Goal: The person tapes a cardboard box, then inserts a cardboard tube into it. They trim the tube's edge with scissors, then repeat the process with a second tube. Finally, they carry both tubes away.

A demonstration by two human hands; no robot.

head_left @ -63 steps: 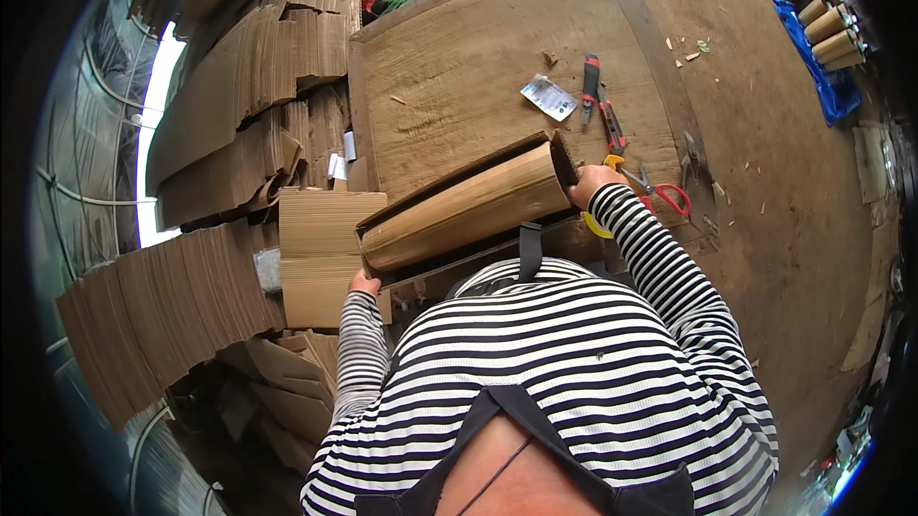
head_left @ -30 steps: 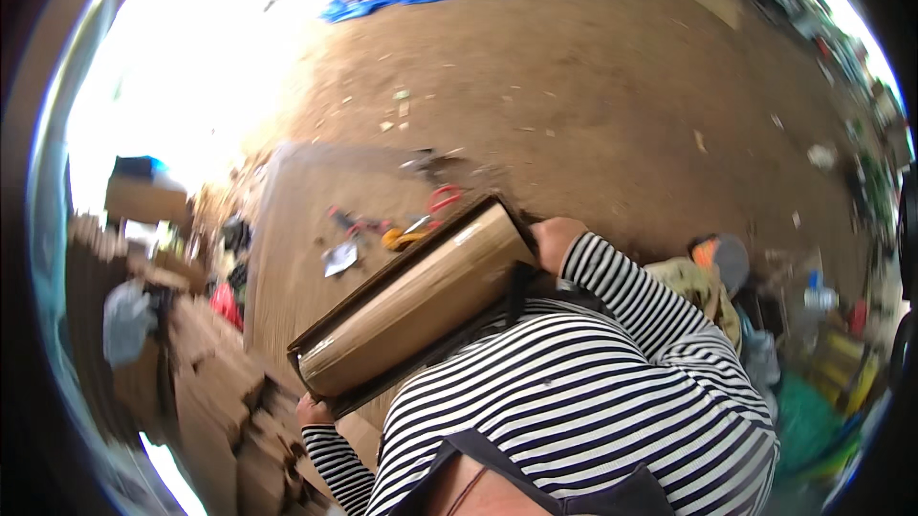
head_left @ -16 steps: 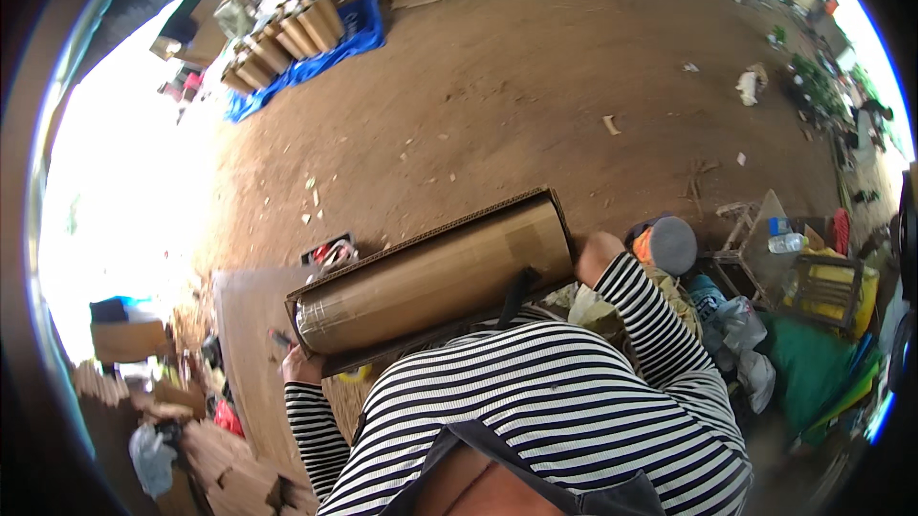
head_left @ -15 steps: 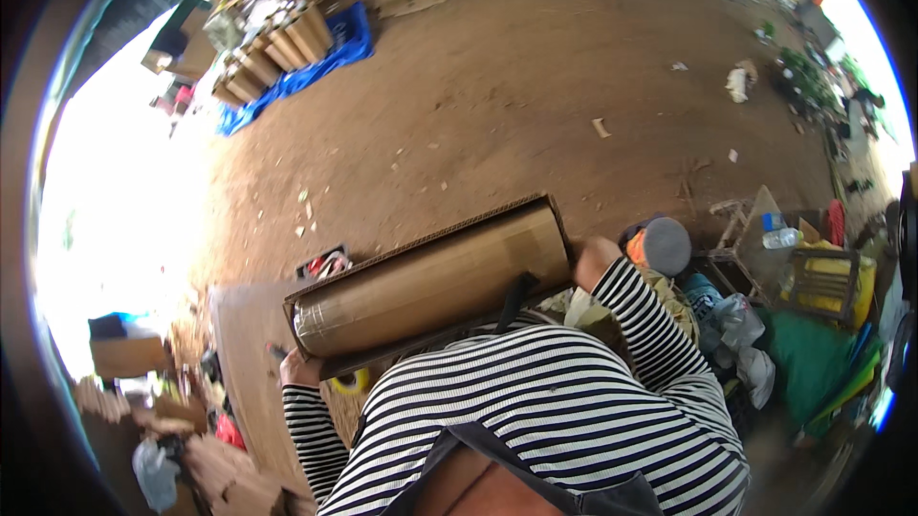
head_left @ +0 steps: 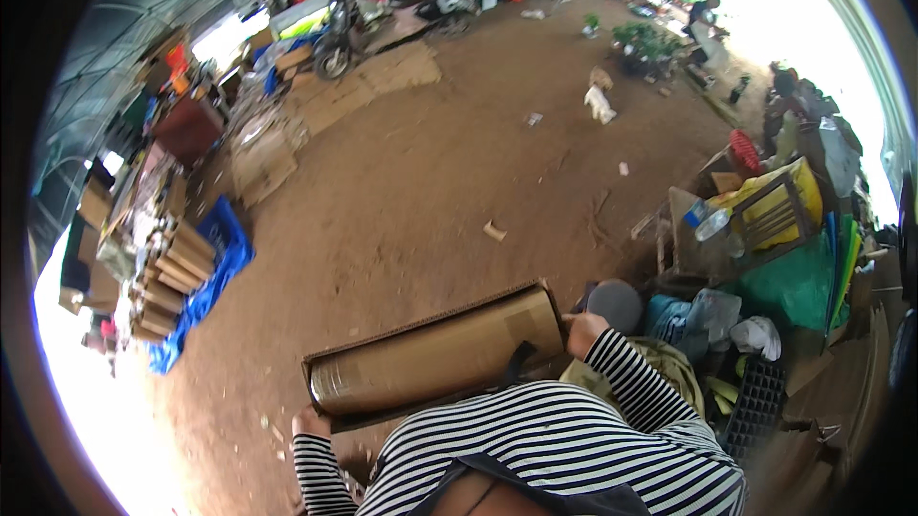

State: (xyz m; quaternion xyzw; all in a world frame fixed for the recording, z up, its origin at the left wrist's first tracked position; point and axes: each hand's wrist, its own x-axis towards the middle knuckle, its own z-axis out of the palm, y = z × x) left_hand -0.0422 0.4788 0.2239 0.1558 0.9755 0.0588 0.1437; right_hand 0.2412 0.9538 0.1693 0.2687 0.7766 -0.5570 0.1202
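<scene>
Against my striped front I carry a long, shallow cardboard box [head_left: 421, 323]. A thick brown roll [head_left: 430, 355] fills it lengthwise, shiny with clear wrap or tape at its left end. My left hand [head_left: 311, 422] is closed on the box's lower left corner, its fingers partly hidden underneath. At the right end, my right hand [head_left: 583, 334] grips the edge near the upper corner. A short dark strap [head_left: 519, 360] lies over the roll near my chest. The box slants a little, its right end higher in view.
Brown cardboard tubes [head_left: 182, 267] stand on a blue tarp [head_left: 225, 239] at the left. Right of me are a round grey-topped object [head_left: 615, 306], plastic bags [head_left: 715, 315], a black grid tray [head_left: 755, 406] and a wooden chair [head_left: 779, 213]. Motorcycles [head_left: 335, 52] and a person [head_left: 705, 14] are farther off.
My view has swung to the right and lifted, so the tarp and tubes sit lower left. The box stays in both hands; the board beside my left arm has left the view.
</scene>
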